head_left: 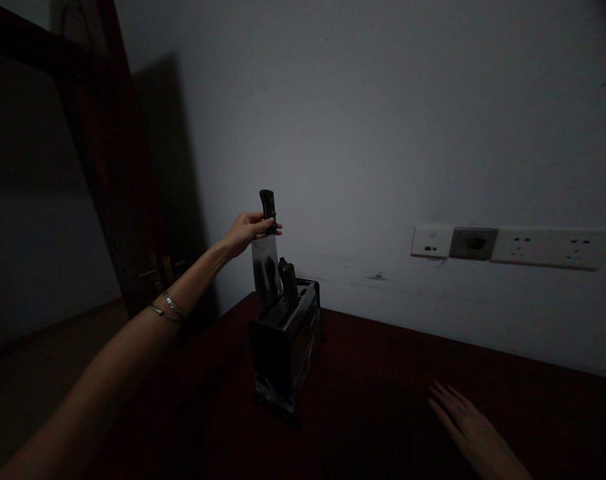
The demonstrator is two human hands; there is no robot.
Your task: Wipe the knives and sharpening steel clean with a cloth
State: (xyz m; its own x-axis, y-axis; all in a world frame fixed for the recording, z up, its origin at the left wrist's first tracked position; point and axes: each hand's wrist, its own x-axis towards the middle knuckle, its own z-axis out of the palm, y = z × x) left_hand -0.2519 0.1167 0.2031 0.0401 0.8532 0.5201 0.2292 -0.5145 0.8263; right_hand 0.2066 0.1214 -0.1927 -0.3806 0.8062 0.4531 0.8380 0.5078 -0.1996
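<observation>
My left hand (247, 231) is closed round the black handle of a cleaver (265, 265). The wide steel blade points down, its lower part inside a slot of the dark knife block (283, 347). That block stands on the dark red table (383, 387) near the wall. The black handles of other knives (287, 280) stick up from the block beside the blade. My right hand (465, 427) lies flat on the table at the lower right, fingers stretched out, holding nothing.
White wall sockets and a switch plate (507, 247) run along the wall to the right. A dark wooden door (117, 167) with a handle stands at the left, behind the table's end. The room is dim.
</observation>
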